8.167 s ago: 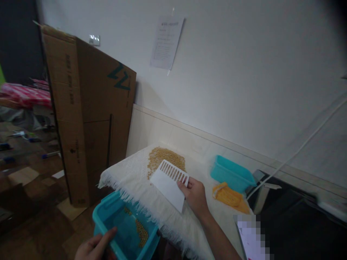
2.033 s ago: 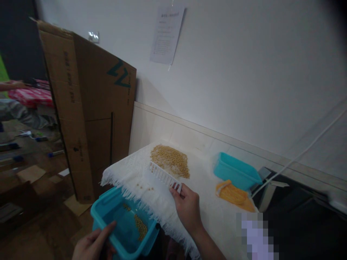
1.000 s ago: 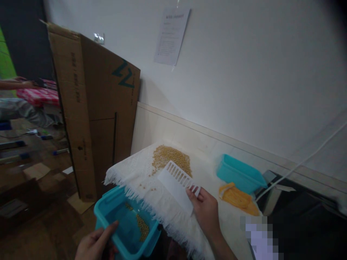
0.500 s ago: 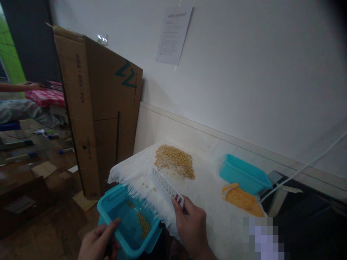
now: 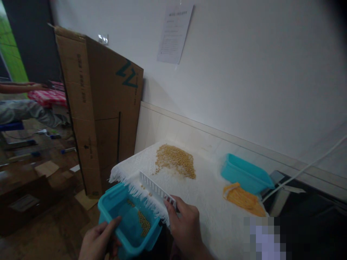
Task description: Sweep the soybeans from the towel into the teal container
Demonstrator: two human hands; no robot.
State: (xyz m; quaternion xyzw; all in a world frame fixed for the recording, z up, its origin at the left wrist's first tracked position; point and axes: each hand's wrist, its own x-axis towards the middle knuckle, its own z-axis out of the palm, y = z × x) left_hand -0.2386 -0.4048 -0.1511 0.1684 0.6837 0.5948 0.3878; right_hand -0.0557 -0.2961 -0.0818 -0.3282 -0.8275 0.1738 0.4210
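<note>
My right hand point(image 5: 184, 222) pinches one end of a white slotted plastic strip point(image 5: 154, 187), which stands on edge across the white fringed cloth point(image 5: 208, 202) near its front border. A few loose soybeans lie just in front of the strip. Behind it, a pile of soybeans point(image 5: 176, 159) is spread on the cloth. My left hand point(image 5: 99, 238) grips the near left rim of a blue plastic bin point(image 5: 127, 220), thumb over the edge. The bin sits below the cloth's fringe, with some soybeans point(image 5: 143, 222) on its bottom. My left fingers are partly hidden under the rim.
At the back right stands another blue bin point(image 5: 248, 175), with an orange cloth bag point(image 5: 242, 198) before it. A white cable point(image 5: 306, 168) crosses the right side. A tall cardboard box point(image 5: 108, 108) leans by the wall. At far left, another person's arm point(image 5: 21, 87) reaches over a red checked cloth.
My right hand has drawn the slotted strip toward the cloth's front edge and the bin, away from the pile. My left hand stays on the bin's rim.
</note>
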